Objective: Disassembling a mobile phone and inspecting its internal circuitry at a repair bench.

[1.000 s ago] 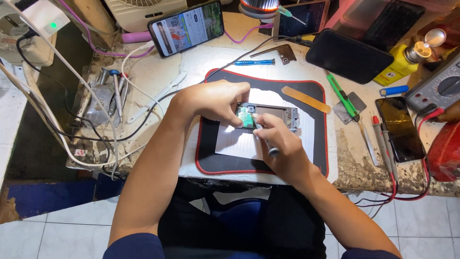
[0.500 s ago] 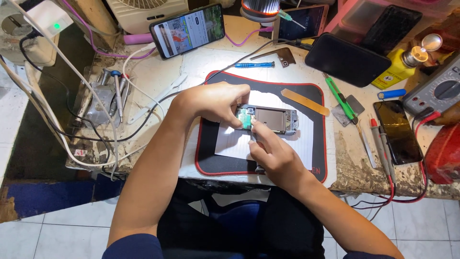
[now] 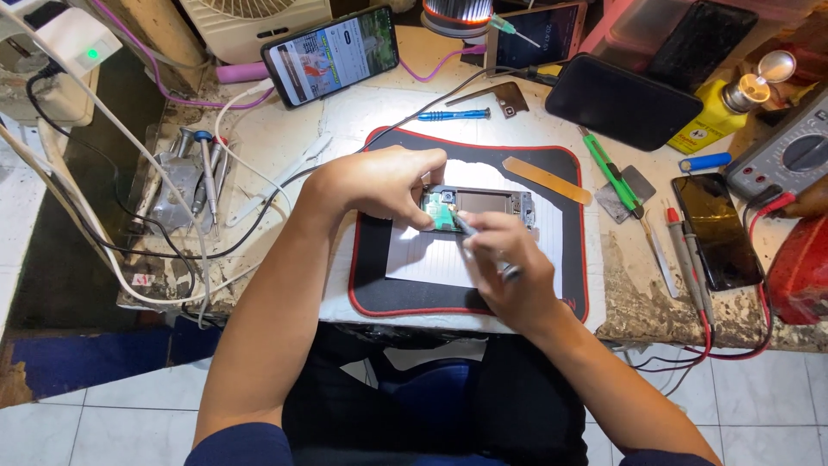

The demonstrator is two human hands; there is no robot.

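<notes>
Item: opened phone (image 3: pixel 479 208), centre of frame, lying flat on white paper (image 3: pixel 448 259) atop a black mat (image 3: pixel 379 285) with red edging.

Left hand (image 3: pixel 379 185): I see its fingers curled narrow over the phone's left end, pinning it down.

Right hand (image 3: pixel 509 267): fingers closed on a thin metal tool (image 3: pixel 483 246), tip at the green board (image 3: pixel 442 211) in the phone's left part.

Handling note: I judge the work wants a steady pinning grip and a light, shallow tool angle, so the tip does not skid across the board.

Appearance: dark frame, back off, grey shield in the middle, small parts at both ends; finer detail too small to tell.

Nearby: blue screwdriver (image 3: pixel 454 114) upper centre; lit phone (image 3: pixel 330 53) upper left; green tool (image 3: pixel 611 169) right.
</notes>
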